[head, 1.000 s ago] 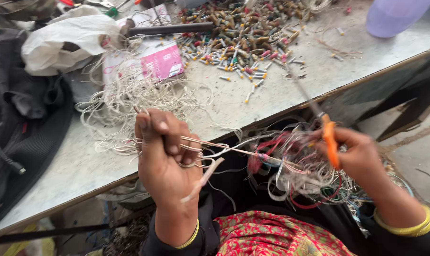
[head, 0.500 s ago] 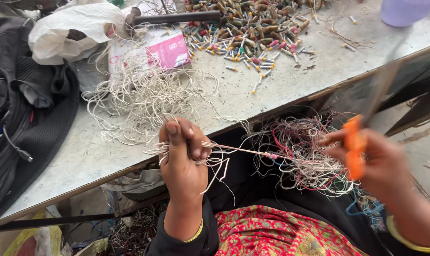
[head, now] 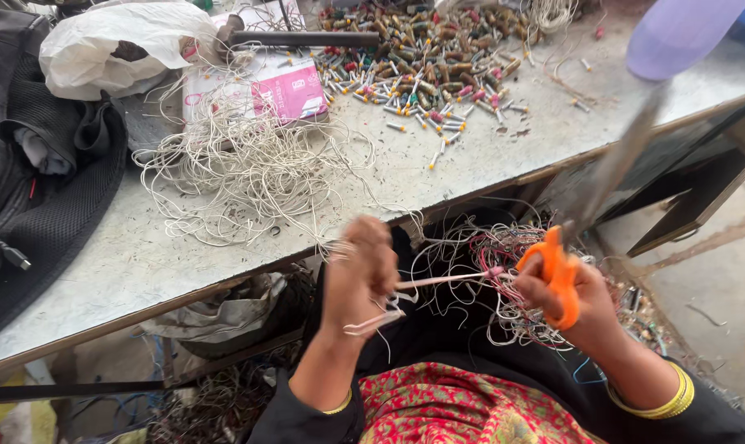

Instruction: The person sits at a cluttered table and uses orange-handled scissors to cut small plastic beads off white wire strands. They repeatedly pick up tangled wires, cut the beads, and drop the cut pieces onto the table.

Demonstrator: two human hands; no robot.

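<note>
My left hand [head: 360, 275] is closed around a bundle of thin pale strings [head: 438, 281] just below the table's front edge. The strings stretch rightward toward my right hand [head: 574, 308]. That hand grips orange-handled scissors [head: 563, 271], whose long blades [head: 619, 160] point up and to the right, blurred. A tangle of red, white and blue wire scraps [head: 504, 271] lies in my lap between both hands.
On the grey table [head: 142, 263] lie a heap of loose white strings [head: 249, 168], a pile of small coloured pieces [head: 426, 57], a pink-and-white packet [head: 286, 86], a white plastic bag [head: 109, 45], a dark bag [head: 35, 181] and a purple container [head: 680, 33].
My left hand has dropped lower with the strings. My right hand has shifted left and raised the scissors, whose blades now swing up over the table edge.
</note>
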